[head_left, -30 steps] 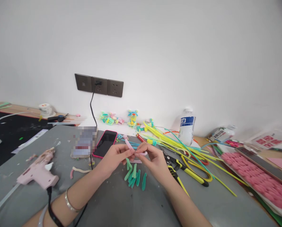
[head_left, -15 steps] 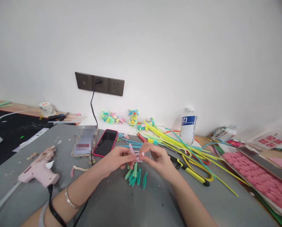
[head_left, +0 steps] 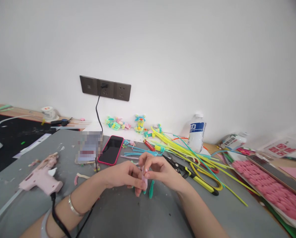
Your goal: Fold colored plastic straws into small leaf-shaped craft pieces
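Observation:
Between my two hands is a pale pink pipe cleaner piece (head_left: 144, 181), partly hidden by the fingers. My left hand (head_left: 124, 175) pinches its lower part between thumb and fingers. From the other side, my right hand (head_left: 159, 169) has its fingertips closed on the upper part. Just beneath the hands lie green pipe cleaner pieces (head_left: 151, 189), mostly covered now. A lilac pipe cleaner (head_left: 128, 157) and several blue pipe cleaners (head_left: 135, 153) rest behind the left hand.
At left lies a pink hot glue gun (head_left: 41, 178) with a black cord. A phone (head_left: 111, 150) is behind the left hand. Yellow-handled pliers (head_left: 200, 181) and long yellow pipe cleaners (head_left: 177, 145) lie right, near a white bottle (head_left: 197, 134). Small figures (head_left: 140, 124) stand along the wall.
Both hands have moved slightly down and closer together, now covering most of the green pieces. The pink piece is lower, and my right fingers now overlap its top.

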A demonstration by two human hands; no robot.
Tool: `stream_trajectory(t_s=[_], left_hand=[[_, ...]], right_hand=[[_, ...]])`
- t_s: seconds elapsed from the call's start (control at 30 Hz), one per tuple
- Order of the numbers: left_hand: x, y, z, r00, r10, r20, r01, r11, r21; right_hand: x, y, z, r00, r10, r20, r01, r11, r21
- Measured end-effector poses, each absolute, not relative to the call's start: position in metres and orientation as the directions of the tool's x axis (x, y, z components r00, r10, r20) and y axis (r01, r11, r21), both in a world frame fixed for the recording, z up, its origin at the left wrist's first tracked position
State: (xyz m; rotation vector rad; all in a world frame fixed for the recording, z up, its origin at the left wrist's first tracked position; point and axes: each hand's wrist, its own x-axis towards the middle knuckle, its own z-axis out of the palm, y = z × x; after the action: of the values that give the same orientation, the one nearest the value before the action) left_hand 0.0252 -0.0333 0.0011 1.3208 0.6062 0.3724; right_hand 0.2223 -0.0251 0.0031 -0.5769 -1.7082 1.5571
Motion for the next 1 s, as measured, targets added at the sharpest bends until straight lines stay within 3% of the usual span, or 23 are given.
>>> stream_trajectory(t_s=[0.13, 0.33, 0.43, 0.73, 1.0], left_hand=[[0.025, -0.031, -0.003, 0.789, 0.58, -0.205, 0.085, 0.227, 0.97], [0.027, -0.028, -0.007, 0.687, 0.705, -0.176, 0.079, 0.169, 0.982], [0.029, -0.028, -0.006, 0.651, 0.734, -0.19, 0.04, 0.217, 0.975], [0.032, -0.035, -0.009, 0.761, 0.622, -0.187, -0.195, 0.493, 0.848], [0.033, -0.037, -0.009, 0.794, 0.58, -0.184, -0.19, 0.524, 0.83]], right_hand=[[0.221, -0.024, -0.004, -0.614, 0.776, 0.148, -0.115, 0.098, -0.989], [0.218, -0.019, -0.008, -0.48, 0.872, 0.098, -0.088, 0.063, -0.994], [0.218, -0.018, -0.007, -0.429, 0.898, 0.094, -0.091, 0.061, -0.994], [0.214, -0.025, -0.007, -0.495, 0.839, 0.227, -0.361, 0.039, -0.932], [0.212, -0.027, -0.003, -0.505, 0.816, 0.281, -0.334, 0.116, -0.936]])
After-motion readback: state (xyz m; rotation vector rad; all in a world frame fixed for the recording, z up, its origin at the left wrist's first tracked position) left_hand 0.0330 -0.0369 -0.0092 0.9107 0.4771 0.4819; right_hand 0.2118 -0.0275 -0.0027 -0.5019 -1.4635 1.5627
